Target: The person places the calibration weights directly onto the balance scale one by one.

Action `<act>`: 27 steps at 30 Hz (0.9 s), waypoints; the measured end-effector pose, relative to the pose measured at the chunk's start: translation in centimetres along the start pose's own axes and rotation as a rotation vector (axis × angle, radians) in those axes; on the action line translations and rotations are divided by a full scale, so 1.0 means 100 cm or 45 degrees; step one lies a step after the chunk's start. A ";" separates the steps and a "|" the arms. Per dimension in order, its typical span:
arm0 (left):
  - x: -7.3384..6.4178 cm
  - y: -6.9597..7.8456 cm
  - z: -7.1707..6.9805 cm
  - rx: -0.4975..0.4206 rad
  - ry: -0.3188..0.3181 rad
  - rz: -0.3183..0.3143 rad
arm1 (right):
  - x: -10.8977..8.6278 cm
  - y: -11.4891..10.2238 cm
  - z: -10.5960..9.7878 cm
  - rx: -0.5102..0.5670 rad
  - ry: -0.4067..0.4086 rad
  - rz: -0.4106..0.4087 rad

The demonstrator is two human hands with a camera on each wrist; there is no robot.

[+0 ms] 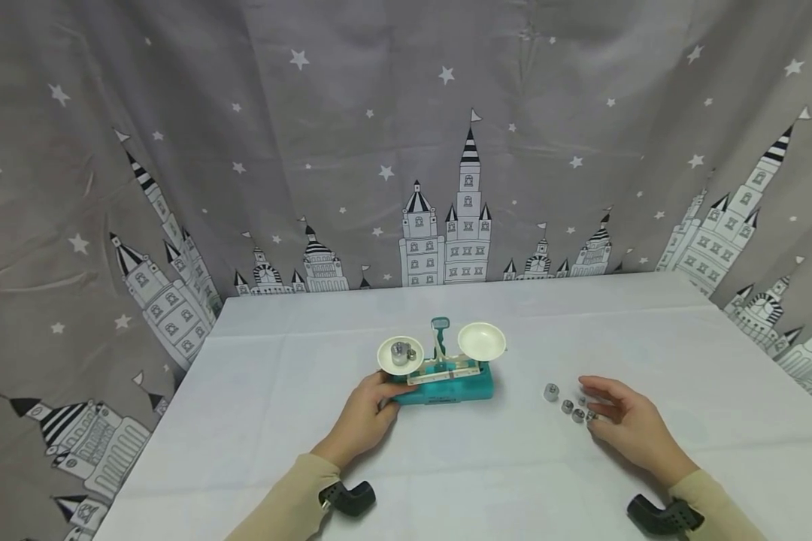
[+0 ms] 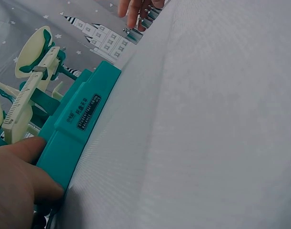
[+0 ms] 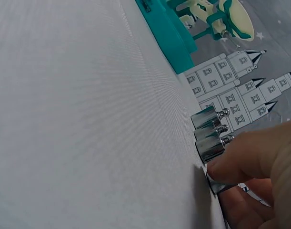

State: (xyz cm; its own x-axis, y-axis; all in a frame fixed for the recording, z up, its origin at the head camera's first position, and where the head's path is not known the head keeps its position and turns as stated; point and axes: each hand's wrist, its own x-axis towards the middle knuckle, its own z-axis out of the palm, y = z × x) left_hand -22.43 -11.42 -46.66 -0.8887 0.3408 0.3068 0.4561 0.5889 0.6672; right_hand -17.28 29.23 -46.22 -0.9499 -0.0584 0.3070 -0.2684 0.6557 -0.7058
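Right hand (image 3: 259, 164) at lower right, thumb and fingers pinching a metal weight (image 3: 217, 185) at the table's edge in frame. Three more weights (image 3: 209, 147), knobbed, lined up just above it, right of center. Teal scale (image 3: 171, 40) at top, cream pan (image 3: 243, 20) upper right. White table (image 3: 88, 114) fills left. Grey castle-print curtain (image 3: 278, 43) behind, right side.

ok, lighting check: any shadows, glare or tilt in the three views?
Head: soft light, the loose weights small and short on detail; left wrist: steep tilt, dim shadow on the table beside the scale; right wrist: steep tilt too, bright glints on the weights, dark shadow nearby.
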 end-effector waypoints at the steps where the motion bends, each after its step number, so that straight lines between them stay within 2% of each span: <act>1: 0.000 0.000 0.000 0.000 0.002 0.002 | 0.000 0.000 0.000 0.001 0.007 -0.006; 5: 0.001 0.001 -0.001 -0.004 0.004 0.002 | 0.001 -0.001 0.000 -0.010 0.031 -0.018; 13: 0.000 0.001 0.000 -0.019 0.005 -0.006 | 0.001 -0.001 -0.001 0.046 0.019 0.047; 27: 0.000 0.000 0.001 -0.016 0.004 0.000 | 0.001 -0.001 -0.001 0.115 0.035 0.043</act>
State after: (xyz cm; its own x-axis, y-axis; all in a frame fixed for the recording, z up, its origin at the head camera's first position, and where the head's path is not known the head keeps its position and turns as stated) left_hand -22.40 -11.37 -46.77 -0.8889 0.3384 0.3087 0.4554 0.5797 0.6757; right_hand -17.36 29.22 -46.03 -0.9542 -0.0156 0.2987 -0.2508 0.5860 -0.7705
